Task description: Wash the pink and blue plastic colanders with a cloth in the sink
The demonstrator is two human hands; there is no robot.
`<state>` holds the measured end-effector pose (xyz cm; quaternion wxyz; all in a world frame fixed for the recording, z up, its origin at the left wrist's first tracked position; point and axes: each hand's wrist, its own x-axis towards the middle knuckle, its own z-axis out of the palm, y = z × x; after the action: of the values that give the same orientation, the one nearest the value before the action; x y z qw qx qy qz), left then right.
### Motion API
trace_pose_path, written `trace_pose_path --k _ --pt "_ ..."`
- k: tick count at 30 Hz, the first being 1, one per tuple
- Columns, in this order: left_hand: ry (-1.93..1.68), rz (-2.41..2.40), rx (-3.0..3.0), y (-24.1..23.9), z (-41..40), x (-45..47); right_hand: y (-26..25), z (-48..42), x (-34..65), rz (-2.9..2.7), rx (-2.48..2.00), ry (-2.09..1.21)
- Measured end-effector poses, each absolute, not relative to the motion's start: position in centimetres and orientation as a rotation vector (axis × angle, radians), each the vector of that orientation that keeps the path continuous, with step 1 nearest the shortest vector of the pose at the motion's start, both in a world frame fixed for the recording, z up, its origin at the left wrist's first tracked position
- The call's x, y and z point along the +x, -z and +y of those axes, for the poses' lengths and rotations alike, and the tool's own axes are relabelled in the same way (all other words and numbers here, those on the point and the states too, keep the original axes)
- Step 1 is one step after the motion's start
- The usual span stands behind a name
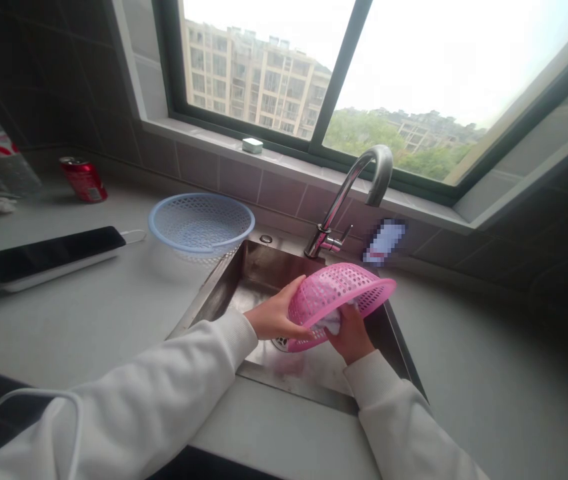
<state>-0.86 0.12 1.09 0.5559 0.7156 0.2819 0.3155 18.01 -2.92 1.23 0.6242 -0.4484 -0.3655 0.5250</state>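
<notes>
In the head view, a grey table runs around a steel sink beneath a dark-framed window and tiled wall, with a curved faucet behind the basin. Over the sink, the left grip clasps a tilted pink basket by its side, while the right grip holds a whitish wad inside it. Leftward on the table stand a blue basket, a red can and a clear bottle.
</notes>
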Motion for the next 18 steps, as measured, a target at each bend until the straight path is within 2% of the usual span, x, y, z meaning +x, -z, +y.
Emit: trace_pose_path --k 5,11,18 --pt "-0.840 0.666 1.755 -1.07 0.17 -0.86 -0.09 -2.91 17.73 -1.058 -1.142 -1.238" --pt "-0.821 0.634 1.713 -1.30 0.15 -0.89 -0.61 -2.94 18.05 -0.978 -1.110 -1.175" --pt "-0.852 0.613 1.620 -0.74 0.44 -0.93 -0.18 -3.16 17.38 -1.015 -1.116 -1.267"
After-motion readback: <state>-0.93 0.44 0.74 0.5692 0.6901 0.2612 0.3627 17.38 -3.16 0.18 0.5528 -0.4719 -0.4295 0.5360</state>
